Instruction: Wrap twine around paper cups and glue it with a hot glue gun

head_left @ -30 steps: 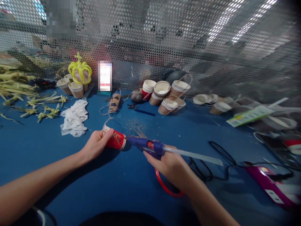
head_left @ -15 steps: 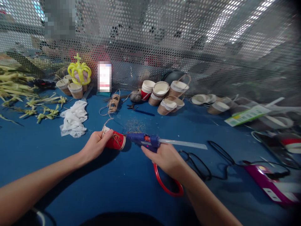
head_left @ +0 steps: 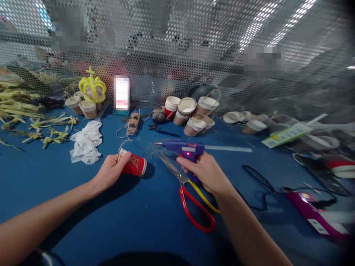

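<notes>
My left hand is closed around a small red paper cup, tipped on its side with its rim facing right. Brown twine crosses the cup and runs up to a bundle of twine behind it. In my right hand is a blue hot glue gun, its nozzle pointing left above the table and apart from the cup. A red light glows on the gun, and a clear glue stick sticks out of its back. Scissors with red and yellow handles lie below the gun, partly behind my right hand.
Several twine-wrapped cups stand at the back, near pliers. White cloth, corn-husk-like strips and a yellow crown are on the left. A purple power strip and black cable lie right, before a perforated metal screen.
My right hand has drawn the glue gun up and to the right, off the cup's rim, uncovering the scissors' blades. My left hand keeps its hold on the cup.
</notes>
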{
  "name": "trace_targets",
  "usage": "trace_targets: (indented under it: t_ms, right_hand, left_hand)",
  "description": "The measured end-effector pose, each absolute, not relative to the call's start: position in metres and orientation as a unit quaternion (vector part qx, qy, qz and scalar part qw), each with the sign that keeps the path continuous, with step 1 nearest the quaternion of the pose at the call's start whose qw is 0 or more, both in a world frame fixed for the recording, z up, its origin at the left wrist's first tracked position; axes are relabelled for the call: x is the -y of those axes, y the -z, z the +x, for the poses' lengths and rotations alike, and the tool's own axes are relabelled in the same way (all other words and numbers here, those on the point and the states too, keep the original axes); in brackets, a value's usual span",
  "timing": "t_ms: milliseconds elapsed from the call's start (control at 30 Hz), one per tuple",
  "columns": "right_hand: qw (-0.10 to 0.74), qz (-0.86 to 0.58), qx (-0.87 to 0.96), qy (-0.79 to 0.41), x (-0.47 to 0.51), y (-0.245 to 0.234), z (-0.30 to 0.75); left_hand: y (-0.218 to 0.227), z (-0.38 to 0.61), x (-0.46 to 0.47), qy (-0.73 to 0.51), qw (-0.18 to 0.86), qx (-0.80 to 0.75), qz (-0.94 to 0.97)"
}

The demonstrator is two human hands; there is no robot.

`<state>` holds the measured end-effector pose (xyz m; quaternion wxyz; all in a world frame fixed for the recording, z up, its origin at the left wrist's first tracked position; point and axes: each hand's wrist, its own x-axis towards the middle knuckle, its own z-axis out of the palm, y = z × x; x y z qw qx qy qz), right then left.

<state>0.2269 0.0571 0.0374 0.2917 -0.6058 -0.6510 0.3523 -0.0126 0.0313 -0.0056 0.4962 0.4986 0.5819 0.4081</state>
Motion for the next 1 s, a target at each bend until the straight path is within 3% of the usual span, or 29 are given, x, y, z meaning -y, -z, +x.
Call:
trace_targets:
  t_ms: [100,333,600,733,833,1000]
  right_hand:
    - [0.285,-0.657,0.636,-0.287,-0.077,-0.026,0.242]
    - [0.220,-0.705,0.624,-0.256,-0.108,0.005,0.254]
    - [0.222,-0.631,0.733,-0.125,-0.096,-0.025,0.221]
    - [0.194,-0.491,0.826,-0.200,-0.078,-0.044,0.169]
    - [0.163,-0.300,0.882,-0.326,-0.073,-0.048,0.133]
    - [0.225,-0.267,0.832,-0.431,-0.073,-0.046,0.113]
  left_hand:
    - [0.003,-0.012,-0.031,-0.411,0.496,-0.582,0.497]
    - [-0.001,-0.011,-0.027,-0.407,0.476,-0.584,0.517]
    - [0.000,-0.008,-0.025,-0.412,0.502,-0.547,0.528]
    - [0.003,-0.008,-0.023,-0.399,0.498,-0.531,0.557]
    - [0.007,-0.008,-0.021,-0.394,0.489,-0.519,0.579]
    - [0.006,-0.008,-0.020,-0.402,0.490,-0.495,0.595]
